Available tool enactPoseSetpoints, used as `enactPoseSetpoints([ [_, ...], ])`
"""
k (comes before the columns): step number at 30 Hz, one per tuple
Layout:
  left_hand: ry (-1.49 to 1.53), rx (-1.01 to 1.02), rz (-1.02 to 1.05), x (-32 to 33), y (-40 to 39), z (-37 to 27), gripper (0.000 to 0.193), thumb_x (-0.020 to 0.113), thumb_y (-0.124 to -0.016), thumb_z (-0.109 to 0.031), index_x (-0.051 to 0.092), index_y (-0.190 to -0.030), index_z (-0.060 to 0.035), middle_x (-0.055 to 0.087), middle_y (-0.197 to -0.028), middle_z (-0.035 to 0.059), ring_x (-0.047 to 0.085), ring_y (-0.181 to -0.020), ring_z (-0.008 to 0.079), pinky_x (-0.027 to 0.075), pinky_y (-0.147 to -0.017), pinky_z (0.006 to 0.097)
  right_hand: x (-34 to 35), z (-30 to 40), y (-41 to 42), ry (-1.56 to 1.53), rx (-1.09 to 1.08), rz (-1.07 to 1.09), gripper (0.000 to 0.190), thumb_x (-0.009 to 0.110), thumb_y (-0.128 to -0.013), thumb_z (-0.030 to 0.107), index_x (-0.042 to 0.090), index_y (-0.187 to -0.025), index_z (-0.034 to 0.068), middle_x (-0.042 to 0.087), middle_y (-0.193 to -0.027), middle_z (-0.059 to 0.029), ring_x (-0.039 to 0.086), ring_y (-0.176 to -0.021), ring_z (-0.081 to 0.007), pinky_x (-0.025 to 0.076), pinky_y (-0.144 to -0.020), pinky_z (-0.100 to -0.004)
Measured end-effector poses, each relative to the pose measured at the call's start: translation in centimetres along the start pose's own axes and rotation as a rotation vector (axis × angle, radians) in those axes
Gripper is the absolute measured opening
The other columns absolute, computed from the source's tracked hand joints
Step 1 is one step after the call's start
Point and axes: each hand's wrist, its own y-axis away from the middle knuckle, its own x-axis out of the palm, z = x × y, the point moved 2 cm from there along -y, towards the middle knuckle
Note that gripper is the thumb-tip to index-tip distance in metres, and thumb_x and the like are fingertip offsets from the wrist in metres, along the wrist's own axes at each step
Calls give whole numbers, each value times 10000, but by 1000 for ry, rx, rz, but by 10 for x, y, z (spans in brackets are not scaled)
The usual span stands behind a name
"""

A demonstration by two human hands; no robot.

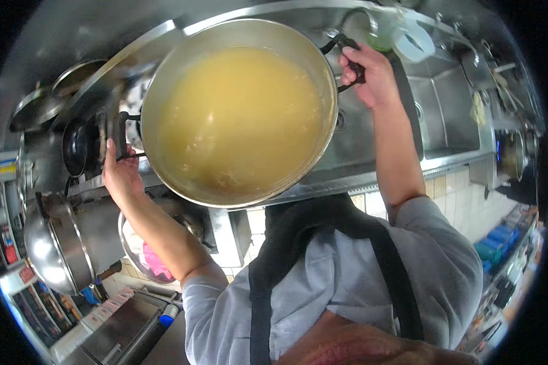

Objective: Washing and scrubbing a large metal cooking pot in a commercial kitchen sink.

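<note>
A wide, round metal pan point(322, 150) with two dark side handles spans the middle of the view. Cloudy yellow liquid point(242, 114) covers its bottom, with some froth near the edge. My left hand point(123, 171) grips the left handle point(120, 132), thumb raised along its outer side. Around the right handle point(357, 64) are the closed fingers of my right hand point(374, 73). Part of the pan overlaps a stainless steel sink basin point(354, 137), whose drain shows at the pan's right side. What supports the pan from below is hidden.
Another sink basin point(452, 109) lies to the right, with a pale translucent container point(413, 39) behind it. Dark frying pans point(77, 146) stand at the left. A large lidded steel pot point(50, 246) and a bowl holding something pink point(155, 262) are at lower left.
</note>
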Motion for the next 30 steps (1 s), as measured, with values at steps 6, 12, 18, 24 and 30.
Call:
enactPoseSetpoints([
  [6, 38, -276, 88, 43, 59, 123, 337, 722, -886, -324, 626, -1021, -31, 617, -758, 80, 557, -654, 170, 434, -655, 299, -98, 77, 63, 60, -147, -133, 402, 633, -883, 119, 530, -1223, -70, 605, -773, -81, 505, -535, -134, 393, -490, -281],
  [12, -9, -541, 259, 131, 142, 236, 284, 708, -893, -338, 622, -901, -67, 594, -706, 57, 560, -581, 157, 439, -505, 273, -182, 150, 119, 273, -295, -212, 501, 640, -894, 159, 504, -1340, -26, 597, -818, -55, 473, -557, -86, 388, -512, -242],
  [18, 79, -748, 355, 203, 195, 350, 274, 615, -952, -289, 592, -843, -39, 581, -701, 76, 554, -562, 216, 443, -515, 333, -179, 178, 146, 246, -372, -443, 493, 605, -854, 57, 478, -1328, 8, 598, -759, -56, 502, -534, -98, 321, -438, -212],
  [24, -149, -880, 466, 244, 207, 398, 280, 582, -966, -278, 619, -902, -8, 589, -701, 83, 555, -566, 226, 435, -518, 346, -182, 186, 140, 461, -317, -437, 633, 633, -839, 57, 382, -1406, -71, 574, -762, -54, 498, -527, -98, 328, -451, -211],
  [30, -126, -909, 541, 248, 183, 470, 309, 569, -976, -282, 607, -1043, 17, 650, -879, 110, 631, -707, 252, 504, -598, 371, -131, 177, 122, 570, -356, -445, 609, 645, -841, 49, 407, -1381, -104, 565, -752, -42, 486, -513, -94, 345, -454, -220],
])
